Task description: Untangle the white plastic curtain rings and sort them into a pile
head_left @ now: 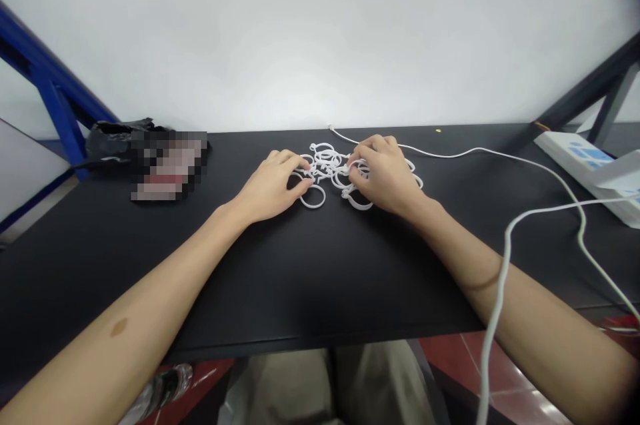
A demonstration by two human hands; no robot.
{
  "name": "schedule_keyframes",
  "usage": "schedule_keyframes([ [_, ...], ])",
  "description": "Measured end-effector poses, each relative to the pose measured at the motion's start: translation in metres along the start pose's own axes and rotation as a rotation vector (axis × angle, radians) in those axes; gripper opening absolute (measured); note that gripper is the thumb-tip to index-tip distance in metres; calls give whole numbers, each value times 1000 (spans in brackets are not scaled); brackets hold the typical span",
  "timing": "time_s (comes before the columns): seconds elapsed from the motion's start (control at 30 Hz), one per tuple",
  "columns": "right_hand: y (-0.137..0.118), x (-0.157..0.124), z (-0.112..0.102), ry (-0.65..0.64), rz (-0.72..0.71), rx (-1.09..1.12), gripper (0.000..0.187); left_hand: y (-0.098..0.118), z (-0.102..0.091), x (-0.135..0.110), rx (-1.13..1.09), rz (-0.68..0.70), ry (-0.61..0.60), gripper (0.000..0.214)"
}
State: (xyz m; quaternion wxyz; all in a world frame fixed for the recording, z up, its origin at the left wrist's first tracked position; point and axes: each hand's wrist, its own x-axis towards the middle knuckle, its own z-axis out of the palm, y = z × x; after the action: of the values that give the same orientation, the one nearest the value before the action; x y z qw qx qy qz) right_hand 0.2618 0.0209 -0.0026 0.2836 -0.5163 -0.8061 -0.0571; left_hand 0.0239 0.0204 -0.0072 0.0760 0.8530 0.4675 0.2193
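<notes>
Two bare hands reach over one black tabletop [310,278]; one tangled pile of white rings [327,159] lies there, more than six of them, though the overlap prevents an exact count; at least two show a small knob; the pile's bulk sits between the hands, with some rings showing past the right hand [387,175] on its far side; one ring [313,207] lies at the near edge, just beside the left thumb.

The left hand [267,188] has thumb and forefinger a little apart at the pile's left edge; the right hand curls over its right part, thumb close to the fingers; I cannot tell whether either pinches a ring; around them are one black plastic bag [117,141], one pixelated object [173,168], one white-and-blue box [575,151] and two runs of white cable [507,248].
</notes>
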Motion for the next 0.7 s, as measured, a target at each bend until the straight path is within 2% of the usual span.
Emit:
schedule_keyframes([
  [0.23, -2, 2, -2, -13, 8, 66, 13, 0, 1, 0, 11, 11, -4, 23],
  [0.5, -9, 4, -8, 193, 72, 155, 12, 1, 2, 1, -4, 54, -14, 27],
  [0.6, -12, 4, -8, 230, 77, 190, 13, 3, 2, 1, 4, 78, 31, 26],
  [0.7, -15, 3, -7, 212, 74, 221, 13, 8, 1, 0, 12, 119, 107, 23],
])
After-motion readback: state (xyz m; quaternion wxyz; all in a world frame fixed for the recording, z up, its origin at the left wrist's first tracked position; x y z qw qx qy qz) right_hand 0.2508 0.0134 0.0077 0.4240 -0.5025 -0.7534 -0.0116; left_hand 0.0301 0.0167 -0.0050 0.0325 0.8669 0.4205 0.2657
